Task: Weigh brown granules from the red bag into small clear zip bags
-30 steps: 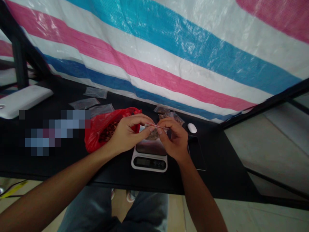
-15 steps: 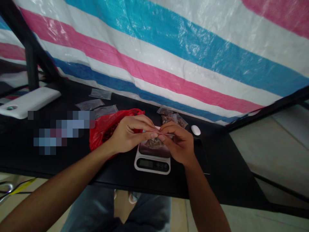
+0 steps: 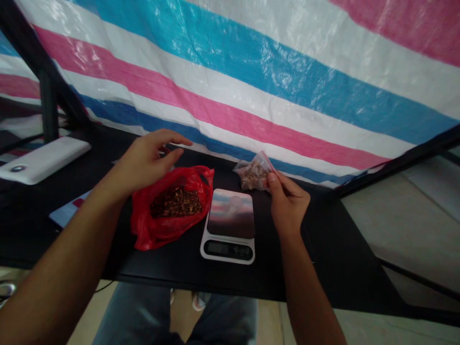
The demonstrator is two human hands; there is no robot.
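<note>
My right hand [image 3: 288, 201] pinches a small clear zip bag [image 3: 256, 173] by its edge; light brown pieces fill the bag. It is held behind and to the right of a white kitchen scale [image 3: 231, 211], whose platform bears nothing. My left hand [image 3: 149, 158] is raised over the back left of the table, fingers apart and nothing in them. Below it lies a red plastic bag [image 3: 143, 230], its mouth spread wide, with many small brown pieces [image 3: 177, 202] inside. The flat zip bags behind are mostly hidden by my left hand.
A white oblong device [image 3: 45, 158] lies at the left end of the black table [image 3: 230, 278]. A flat bluish packet [image 3: 66, 211] is partly covered by my left forearm. Striped plastic sheeting [image 3: 215, 86] hangs along the table's back edge.
My hands have parted from the zip bag's top edge above the scale. The right carried the bag back and right; the left let go and moved left, past the red bag.
</note>
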